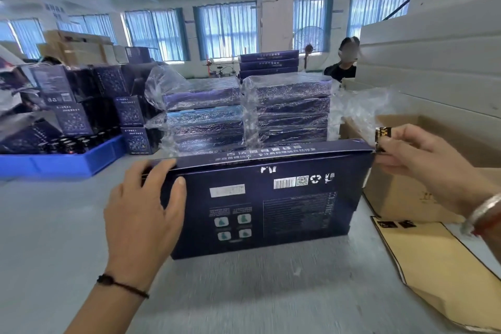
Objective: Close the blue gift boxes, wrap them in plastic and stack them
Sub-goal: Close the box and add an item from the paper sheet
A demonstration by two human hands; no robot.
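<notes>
A flat dark blue gift box (pixel 271 203) stands on its long edge on the grey table, its printed back face toward me. My left hand (pixel 146 206) grips its upper left corner. My right hand (pixel 423 163) pinches the upper right corner, where a small black-and-gold tab (pixel 382 134) sticks up between the fingers. Behind the box stand two stacks of plastic-wrapped blue boxes, the left stack (pixel 203 119) and the right stack (pixel 292 111), with loose clear plastic (pixel 360 108) bunched to their right.
A blue tray (pixel 67 160) with bottles and small dark cartons sits at the left. A brown cardboard carton (pixel 423 144) stands at the right, a flat tan bag (pixel 444 274) lies before it. Tall white cartons (pixel 433 62) rise far right. A person (pixel 344 62) sits behind.
</notes>
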